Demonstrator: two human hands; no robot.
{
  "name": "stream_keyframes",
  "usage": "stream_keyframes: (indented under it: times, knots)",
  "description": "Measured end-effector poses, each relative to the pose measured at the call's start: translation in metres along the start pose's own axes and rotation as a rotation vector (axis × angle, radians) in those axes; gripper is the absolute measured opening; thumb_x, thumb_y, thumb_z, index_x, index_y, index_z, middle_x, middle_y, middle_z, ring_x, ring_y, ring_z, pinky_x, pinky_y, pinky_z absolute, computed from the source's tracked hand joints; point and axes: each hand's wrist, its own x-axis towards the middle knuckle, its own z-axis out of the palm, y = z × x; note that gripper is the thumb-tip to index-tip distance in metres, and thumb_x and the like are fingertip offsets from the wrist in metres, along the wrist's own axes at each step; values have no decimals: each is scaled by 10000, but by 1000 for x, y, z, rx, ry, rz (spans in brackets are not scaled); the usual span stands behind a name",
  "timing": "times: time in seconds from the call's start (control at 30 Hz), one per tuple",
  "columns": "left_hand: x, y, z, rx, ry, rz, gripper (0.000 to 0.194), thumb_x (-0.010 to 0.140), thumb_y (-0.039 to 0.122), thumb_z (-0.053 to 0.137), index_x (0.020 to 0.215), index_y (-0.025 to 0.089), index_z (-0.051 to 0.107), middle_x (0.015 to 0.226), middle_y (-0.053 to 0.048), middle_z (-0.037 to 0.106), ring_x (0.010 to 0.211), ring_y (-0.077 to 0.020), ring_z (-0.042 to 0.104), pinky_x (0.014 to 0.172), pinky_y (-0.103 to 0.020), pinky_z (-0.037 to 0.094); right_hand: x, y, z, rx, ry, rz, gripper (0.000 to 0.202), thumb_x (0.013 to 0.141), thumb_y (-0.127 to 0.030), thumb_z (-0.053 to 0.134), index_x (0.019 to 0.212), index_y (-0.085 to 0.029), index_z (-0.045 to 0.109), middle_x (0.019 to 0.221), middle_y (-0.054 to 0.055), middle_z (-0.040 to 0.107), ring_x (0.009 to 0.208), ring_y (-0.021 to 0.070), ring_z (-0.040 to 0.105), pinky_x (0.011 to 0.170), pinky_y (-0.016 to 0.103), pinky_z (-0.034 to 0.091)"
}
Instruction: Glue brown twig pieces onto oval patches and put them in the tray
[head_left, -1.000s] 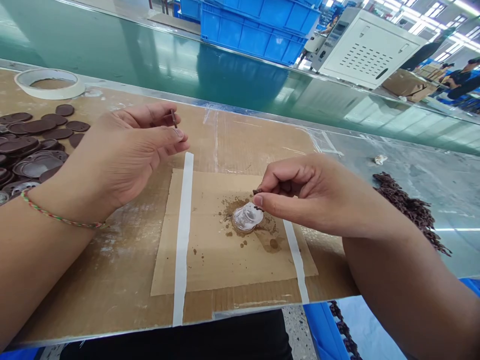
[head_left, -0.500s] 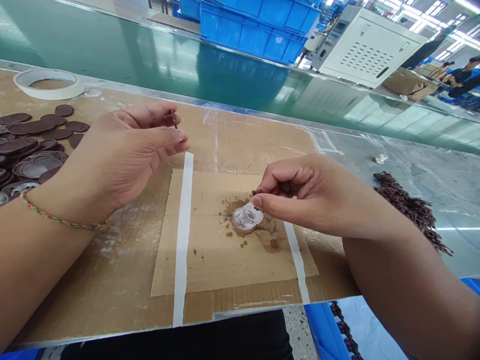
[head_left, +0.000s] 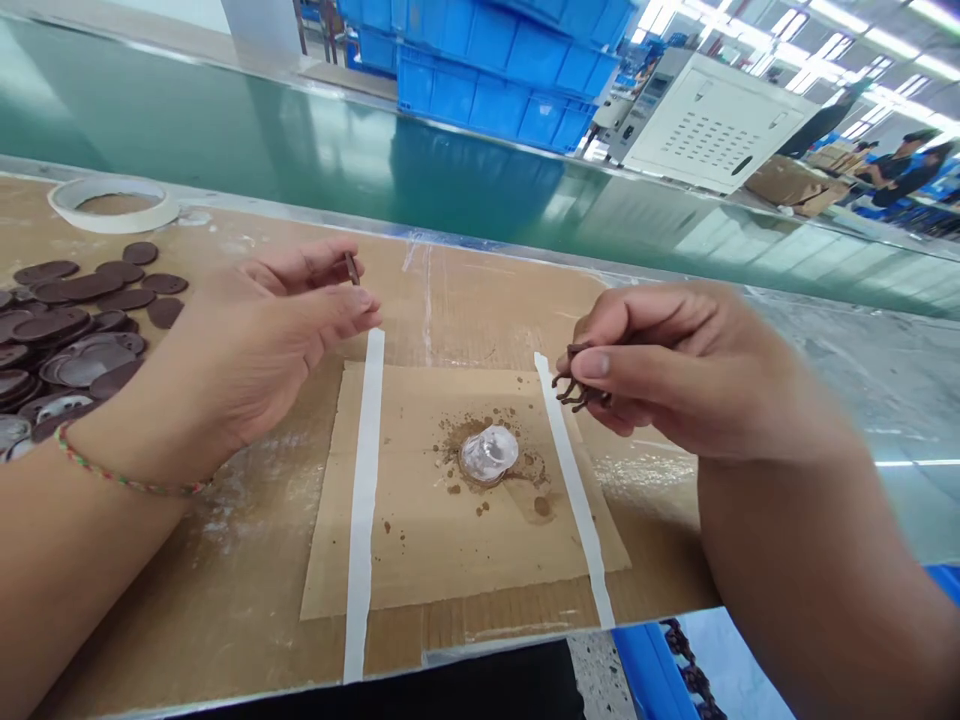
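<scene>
My left hand (head_left: 285, 330) pinches a thin dark brown piece (head_left: 352, 268), seen edge-on between thumb and fingers. Over the right part of the work area, my right hand (head_left: 652, 370) grips a small dark brown part with curved prongs (head_left: 574, 385); most of it is hidden in the fingers. Between the hands, a small clear cup (head_left: 491, 452) with whitish contents stands on a cardboard sheet (head_left: 420, 540), ringed by brown stains. To the left lies a pile of flat brown oval discs (head_left: 52, 325), partly behind my left wrist.
Two white tape strips (head_left: 363, 520) hold the sheet down. A tape roll (head_left: 112, 205) lies at the back left. Beyond the table edge runs a green conveyor belt (head_left: 300, 150), with blue crates (head_left: 495, 100) and a pale metal cabinet (head_left: 712, 120) behind. A blue bin (head_left: 652, 670) stands below right.
My right hand has moved right and up, away from the cup, and the pronged part shows more fully. My left hand keeps its pinch. The view has tilted slightly upward.
</scene>
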Motion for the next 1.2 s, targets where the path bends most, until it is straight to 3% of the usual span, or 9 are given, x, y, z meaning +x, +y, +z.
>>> stream_keyframes:
  times: [0.17, 0.33, 0.43, 0.5, 0.53, 0.63, 0.8, 1.03, 1.2]
  knots:
    - [-8, -3, 2, 5, -34, -80, 351, 735, 166, 829, 1070, 237, 752, 1123, -15, 677, 861, -114, 683, 854, -227, 586, 2, 2, -11, 113, 27, 39, 203, 805, -285, 792, 705, -158, 669, 574, -20, 579, 438, 74, 471, 386, 192, 360]
    - [-17, -5, 7, 48, -235, -78, 381, 726, 314, 869, 1090, 333, 755, 1013, 19, 713, 879, -127, 692, 872, -219, 581, 6, 7, -22, 64, 33, 7, 243, 751, -344, 777, 688, -161, 630, 592, -9, 597, 444, 91, 484, 394, 208, 367]
    - [-21, -6, 8, 67, -278, -105, 389, 716, 346, 875, 1086, 369, 754, 1010, 27, 730, 893, -140, 704, 891, -241, 585, 14, 16, -33, -175, 246, 1, 265, 708, -282, 791, 608, -164, 575, 534, -30, 531, 426, 71, 408, 388, 198, 285]
    - [-24, -6, 9, 50, -315, -119, 401, 728, 337, 867, 1107, 382, 744, 1032, 26, 740, 917, -151, 715, 903, -260, 593, 18, 20, -35, -150, 384, -50, 234, 780, -256, 764, 647, -166, 593, 555, -30, 530, 447, 70, 406, 409, 199, 283]
    - [-25, -7, 9, 41, -337, -123, 400, 739, 327, 860, 1117, 383, 741, 1044, 22, 744, 932, -156, 719, 910, -270, 597, 19, 21, -34, -61, 390, -97, 213, 823, -270, 744, 687, -170, 614, 587, -23, 554, 459, 75, 423, 428, 205, 314]
    - [-28, -8, 10, 10, -400, -132, 364, 760, 307, 845, 1105, 370, 748, 1072, 8, 758, 968, -168, 725, 908, -275, 605, 19, 19, -22, 201, 252, -226, 191, 881, -333, 742, 790, -180, 672, 687, -5, 612, 501, 87, 480, 512, 233, 419]
    - [-31, -10, 18, -52, -426, -160, 365, 708, 304, 881, 1054, 345, 771, 1019, 1, 780, 929, -162, 728, 871, -260, 611, 13, 13, 5, 243, 64, -224, 203, 940, -382, 718, 879, -189, 707, 779, 10, 614, 605, 105, 522, 550, 222, 439]
    - [-35, -8, 23, -131, -451, -205, 365, 719, 220, 866, 1052, 337, 773, 1011, 9, 781, 904, -139, 725, 849, -244, 603, 11, 13, 23, 267, -6, -303, 126, 983, -324, 683, 954, -203, 708, 801, -7, 623, 594, 82, 498, 565, 216, 425]
    - [-35, -7, 23, -146, -479, -200, 377, 708, 214, 873, 1043, 356, 775, 1010, 19, 788, 890, -120, 721, 821, -209, 591, 7, 6, 30, 248, 12, -324, 84, 982, -275, 687, 952, -202, 717, 786, -19, 623, 603, 75, 506, 572, 209, 413]
